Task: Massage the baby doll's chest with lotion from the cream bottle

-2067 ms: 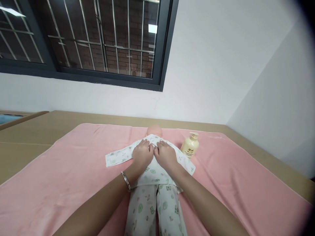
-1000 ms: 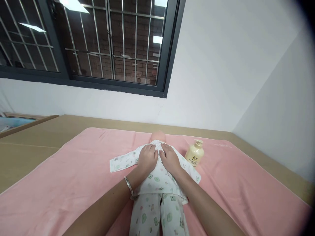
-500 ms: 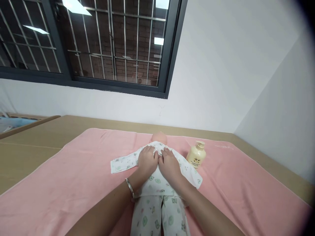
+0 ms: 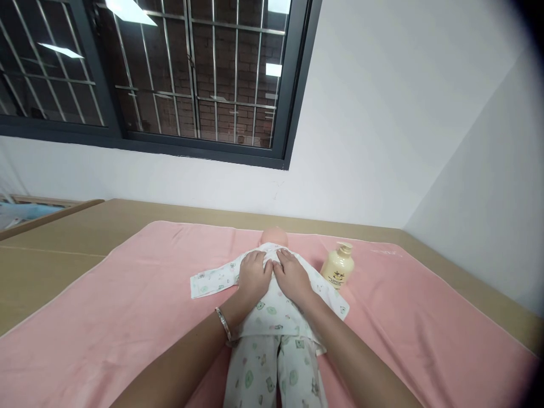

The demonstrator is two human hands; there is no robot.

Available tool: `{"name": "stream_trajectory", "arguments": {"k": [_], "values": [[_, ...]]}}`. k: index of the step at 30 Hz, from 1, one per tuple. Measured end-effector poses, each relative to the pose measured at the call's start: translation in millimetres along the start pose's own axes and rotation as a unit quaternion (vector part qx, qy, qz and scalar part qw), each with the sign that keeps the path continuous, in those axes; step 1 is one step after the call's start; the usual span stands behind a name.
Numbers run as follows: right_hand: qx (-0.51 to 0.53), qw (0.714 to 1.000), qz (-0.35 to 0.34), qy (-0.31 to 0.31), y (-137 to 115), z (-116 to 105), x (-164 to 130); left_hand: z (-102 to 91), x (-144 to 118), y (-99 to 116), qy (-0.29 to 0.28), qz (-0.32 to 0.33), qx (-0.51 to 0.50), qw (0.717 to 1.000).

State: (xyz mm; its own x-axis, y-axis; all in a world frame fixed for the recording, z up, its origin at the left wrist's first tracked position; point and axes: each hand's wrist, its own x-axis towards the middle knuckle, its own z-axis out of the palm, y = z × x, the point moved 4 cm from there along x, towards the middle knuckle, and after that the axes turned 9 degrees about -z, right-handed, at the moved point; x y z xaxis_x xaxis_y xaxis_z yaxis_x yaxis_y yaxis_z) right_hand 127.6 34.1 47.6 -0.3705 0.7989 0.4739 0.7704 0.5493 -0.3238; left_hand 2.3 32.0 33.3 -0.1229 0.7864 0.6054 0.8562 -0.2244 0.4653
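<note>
A baby doll lies on the pink sheet, its bald head (image 4: 274,235) pointing away from me. It wears a white long-sleeved top (image 4: 272,317) with green and brown prints and matching trousers (image 4: 255,374). Flat on the upper part of the top rests my left hand (image 4: 255,277), fingers stretched out, a silver bangle (image 4: 222,323) at its wrist. Beside it my right hand (image 4: 293,276) lies flat too, the thumbs close together. One sleeve (image 4: 212,283) spreads out to the left; the other (image 4: 335,300) slants down to the right. The doll's arms and feet are hidden.
A yellow pump bottle (image 4: 338,266) stands right of the doll, by the right sleeve. The pink sheet (image 4: 140,317) covers a tan surface (image 4: 51,272) that meets the white wall (image 4: 361,113). A dark-framed window (image 4: 284,130) with bars is above. Blue material (image 4: 25,212) shows at far left.
My right hand has slid slightly up the doll's top, its fingers a little straighter. My left hand stays nearly in place. The view has shifted very slightly.
</note>
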Motion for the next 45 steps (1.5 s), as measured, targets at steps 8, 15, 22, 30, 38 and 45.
{"name": "stream_trajectory", "arguments": {"k": [8, 15, 22, 30, 38, 45], "values": [[0.007, 0.999, -0.02, 0.033, 2, -3, 2, -9.1, -5, 10, 0.017, 0.033, 0.012, 0.999], [-0.047, 0.997, 0.037, 0.052, -3, -4, -6, -4.4, -1, 4, -0.007, -0.006, 0.018, 1.0], [-0.119, 0.992, 0.016, 0.024, -23, -6, -10, 6.2, 2, 0, -0.033, 0.03, 0.014, 0.999], [-0.114, 0.993, 0.012, -0.004, -20, -4, -10, -2.3, -3, 7, 0.007, 0.061, -0.022, 0.998], [-0.081, 0.996, 0.027, -0.02, -9, -5, -4, -8.3, -8, 10, 0.042, 0.043, 0.005, 0.998], [-0.07, 0.997, 0.029, -0.003, -6, -2, -5, -7.6, -7, 6, 0.038, -0.002, 0.011, 0.999]]}}
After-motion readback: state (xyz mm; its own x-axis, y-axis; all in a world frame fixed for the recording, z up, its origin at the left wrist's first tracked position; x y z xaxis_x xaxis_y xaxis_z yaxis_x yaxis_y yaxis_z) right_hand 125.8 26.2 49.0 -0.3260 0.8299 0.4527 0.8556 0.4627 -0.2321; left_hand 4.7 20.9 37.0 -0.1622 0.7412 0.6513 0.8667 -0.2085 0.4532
